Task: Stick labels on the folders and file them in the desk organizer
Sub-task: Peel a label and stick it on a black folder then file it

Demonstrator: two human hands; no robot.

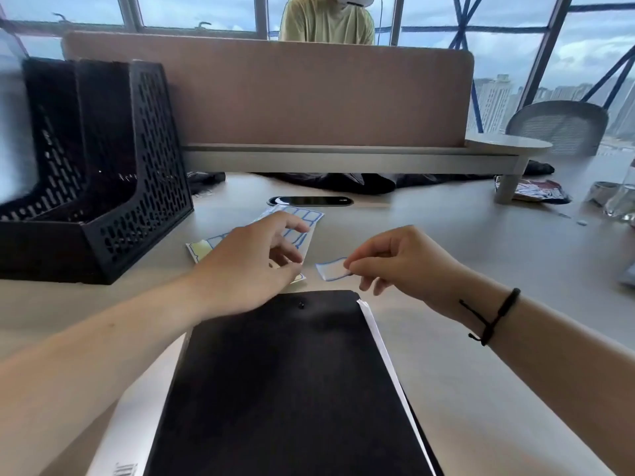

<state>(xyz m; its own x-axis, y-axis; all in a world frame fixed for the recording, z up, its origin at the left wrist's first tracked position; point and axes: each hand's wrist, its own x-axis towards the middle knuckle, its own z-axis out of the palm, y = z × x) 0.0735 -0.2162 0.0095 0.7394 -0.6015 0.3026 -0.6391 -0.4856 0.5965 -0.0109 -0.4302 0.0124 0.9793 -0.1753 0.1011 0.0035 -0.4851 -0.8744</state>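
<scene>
A black folder lies flat in front of me, with white paper showing along its right edge and under its left side. Just beyond its far edge my right hand pinches a white label with a blue border by its right end. My left hand hovers over the sheet of blue-bordered labels, fingers apart and holding nothing. The black mesh desk organizer stands at the left of the desk, its slots showing no folders.
A brown partition with a grey shelf closes the far side; a person in a green shirt sits behind it. A black oval cable port lies past the labels. Packets and a clear bottle sit far right.
</scene>
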